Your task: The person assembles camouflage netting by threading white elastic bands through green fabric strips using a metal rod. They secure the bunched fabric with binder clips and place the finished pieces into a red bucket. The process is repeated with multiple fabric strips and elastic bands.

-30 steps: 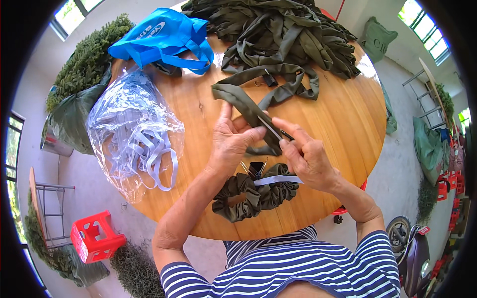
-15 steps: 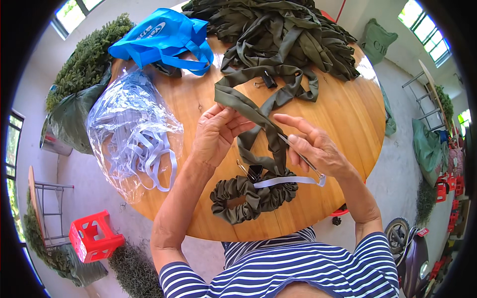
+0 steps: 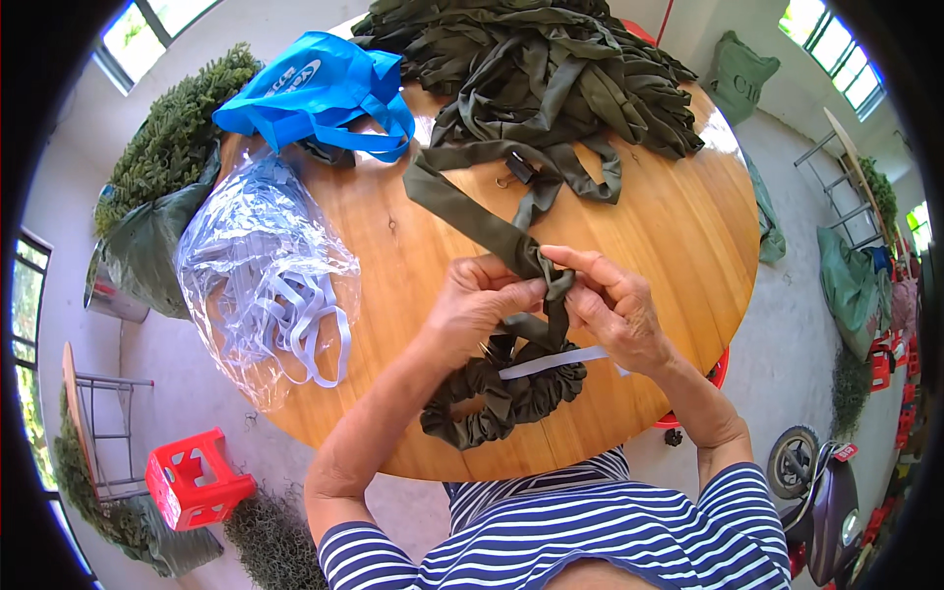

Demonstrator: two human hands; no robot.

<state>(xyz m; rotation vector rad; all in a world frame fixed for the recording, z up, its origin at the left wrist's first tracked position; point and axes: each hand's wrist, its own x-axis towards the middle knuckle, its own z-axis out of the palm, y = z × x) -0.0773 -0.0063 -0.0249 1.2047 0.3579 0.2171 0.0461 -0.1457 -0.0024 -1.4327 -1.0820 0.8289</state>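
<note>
My left hand pinches a long olive-green fabric strip, bunched between thumb and fingers. Close on its right, my right hand has its thumb and fingers closed on the same strip, index finger stretched along it. The metal rod seen earlier is hidden now. Below both hands lies a gathered olive fabric band, ruffled into a loop. A flat white elastic runs across it toward my right hand. A black binder clip sits at the band's top, partly covered by my left hand.
On the round wooden table are a heap of olive strips, another binder clip, a blue bag and a clear plastic bag of white elastic. A red stool stands on the floor at left, a motorbike at right.
My left hand has moved right and nearer, closing beside the right hand on the strip. The metal rod in my right hand has gone out of sight, and fabric is bunched between the hands.
</note>
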